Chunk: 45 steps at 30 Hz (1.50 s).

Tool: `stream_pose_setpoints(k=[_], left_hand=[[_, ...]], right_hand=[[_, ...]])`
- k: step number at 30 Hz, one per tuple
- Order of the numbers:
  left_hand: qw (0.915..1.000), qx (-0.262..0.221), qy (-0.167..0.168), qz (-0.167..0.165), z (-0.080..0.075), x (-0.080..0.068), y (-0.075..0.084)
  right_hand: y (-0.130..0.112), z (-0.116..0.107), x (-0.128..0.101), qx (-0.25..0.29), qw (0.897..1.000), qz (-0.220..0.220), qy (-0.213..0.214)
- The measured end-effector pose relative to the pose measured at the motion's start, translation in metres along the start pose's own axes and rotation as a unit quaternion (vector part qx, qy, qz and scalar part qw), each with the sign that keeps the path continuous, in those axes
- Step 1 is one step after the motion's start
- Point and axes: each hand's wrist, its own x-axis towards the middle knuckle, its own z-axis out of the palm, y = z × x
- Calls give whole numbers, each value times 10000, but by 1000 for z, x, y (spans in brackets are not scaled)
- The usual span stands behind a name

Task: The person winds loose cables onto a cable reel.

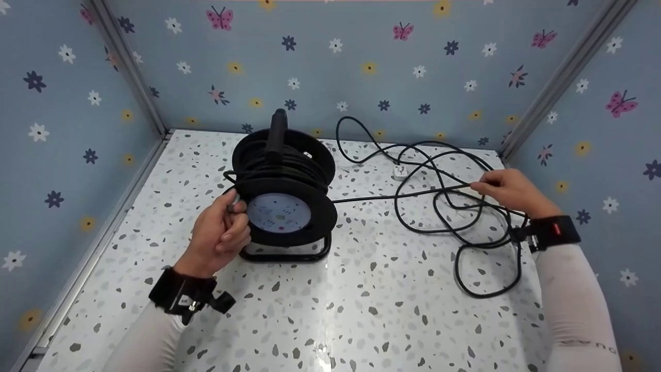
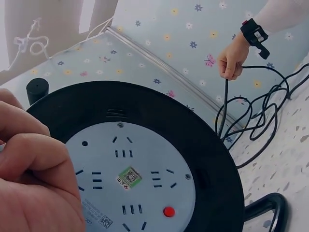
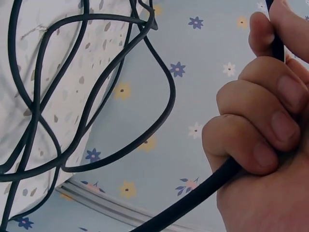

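A black cable reel (image 1: 325,217) stands upright on its tube frame, its grey-blue socket panel (image 1: 279,213) facing up toward me. My left hand (image 1: 219,235) is at the left rim of the reel, fingers curled round a small greyish knob (image 1: 236,200) that is mostly hidden. In the left wrist view the panel (image 2: 130,159) shows slots, a red button and a green label. My right hand (image 1: 511,191) grips the black cable (image 1: 387,197), which runs fairly straight from the reel. The right wrist view shows the cable (image 3: 193,198) passing through the curled fingers.
Loose loops of cable (image 1: 488,295) lie on the speckled tabletop (image 1: 382,310) at the right. A white plug (image 1: 400,172) lies among them near the back. Flower-patterned panels (image 1: 356,67) enclose the back and both sides. The reel's black carry handle (image 1: 278,134) stands up behind the panel.
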Motion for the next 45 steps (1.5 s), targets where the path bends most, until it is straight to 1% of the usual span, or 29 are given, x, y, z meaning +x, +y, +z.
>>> stream_pose_setpoints(k=[3,6,8,10,14,20,23,27,31,33,39,45], left_hand=[[9976,684,87,79,6,4,2],[9898,1401,206,132,13,11,4],[9847,1718,252,132,18,16,5],[9817,1879,296,112,24,21,4],[9797,1954,444,85,38,29,-2],[9755,2065,732,221,59,41,-18],[9727,2174,797,157,66,44,-24],[9725,2210,730,70,70,47,-30],[9760,2093,595,114,74,51,-35],[9758,2106,573,135,76,52,-38],[9706,2300,692,139,81,56,-44],[9688,2349,783,29,85,59,-54]], right_hand=[[-2,0,2,66,9999,-77,7],[-3,0,1,151,9998,-69,83],[-3,0,1,212,9997,-85,109],[-4,1,1,221,9996,-159,63],[-8,1,0,200,9995,-235,2],[-13,2,0,226,9995,-207,55],[-15,5,2,208,9993,-306,7],[-20,8,6,206,9991,-358,-28],[-26,12,11,155,9993,-330,-80],[-28,13,12,144,9994,-313,-97],[-33,14,15,80,9992,-338,-218],[-40,20,17,160,9988,-282,-375]])
